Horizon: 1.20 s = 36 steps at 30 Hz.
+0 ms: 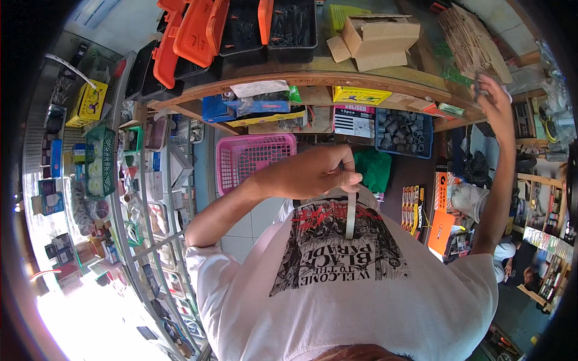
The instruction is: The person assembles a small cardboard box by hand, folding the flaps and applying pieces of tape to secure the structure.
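In front of my chest, my left hand [322, 173] is closed, and a narrow pale strip [351, 219] hangs down from between thumb and fingers over my white printed shirt [337, 301]. Whether it is tape, a strap or a tie I cannot make out. My right hand [497, 103] is raised far to the right, by the end of the wooden counter. Its fingers pinch a small dark object [477, 89] whose kind is unclear. Close to that hand lies a stack of flattened brown cardboard [472, 45].
On the counter [289, 77] stand black cases [292, 27] with orange lids and an open cardboard box [385, 45]. Below are a pink basket [256, 141], a blue crate [403, 150] of grey fittings and a green bag [372, 170]. Glass shelving [141, 198] lines the left; people sit lower right.
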Available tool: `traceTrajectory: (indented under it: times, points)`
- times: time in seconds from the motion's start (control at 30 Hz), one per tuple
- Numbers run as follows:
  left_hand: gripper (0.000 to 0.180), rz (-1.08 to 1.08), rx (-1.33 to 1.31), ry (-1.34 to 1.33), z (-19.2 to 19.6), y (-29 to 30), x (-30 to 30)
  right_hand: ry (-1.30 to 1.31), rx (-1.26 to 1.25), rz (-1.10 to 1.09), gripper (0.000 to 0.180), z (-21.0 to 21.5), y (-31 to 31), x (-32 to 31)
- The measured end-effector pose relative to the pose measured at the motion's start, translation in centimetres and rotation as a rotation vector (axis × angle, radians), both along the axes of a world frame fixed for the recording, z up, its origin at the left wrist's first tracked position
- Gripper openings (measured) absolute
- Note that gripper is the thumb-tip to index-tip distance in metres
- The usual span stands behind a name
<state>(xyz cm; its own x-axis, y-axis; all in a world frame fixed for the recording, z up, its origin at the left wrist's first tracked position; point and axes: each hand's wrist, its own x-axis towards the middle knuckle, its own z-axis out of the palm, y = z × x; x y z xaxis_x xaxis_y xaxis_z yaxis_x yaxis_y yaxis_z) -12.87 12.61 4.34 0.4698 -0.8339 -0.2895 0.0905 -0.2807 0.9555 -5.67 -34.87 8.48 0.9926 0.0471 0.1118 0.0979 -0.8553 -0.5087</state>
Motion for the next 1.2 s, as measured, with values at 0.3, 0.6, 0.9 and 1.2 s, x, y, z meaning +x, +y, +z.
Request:
traceTrajectory:
  times: [0.3,0.6,0.9,1.2]
  points:
    - [0.042,-0.066,0.063,-0.095,0.5,-0.7,0.8,0.537,0.531,0.48,0.063,1.6,12.9,-10.4]
    - [0.037,-0.04,0.026,-0.129,0.4,-1.5,0.4,0.85,0.047,0.918,0.056,2.0,18.3,-10.1]
    - [0.037,-0.004,0.044,-0.179,0.6,-0.2,0.1,1.037,0.112,0.984,0.038,1.2,20.6,-8.6]
    - [0.037,0.083,0.055,-0.106,-1.2,0.7,-0.2,1.018,0.017,0.976,0.033,1.4,20.8,-7.7]
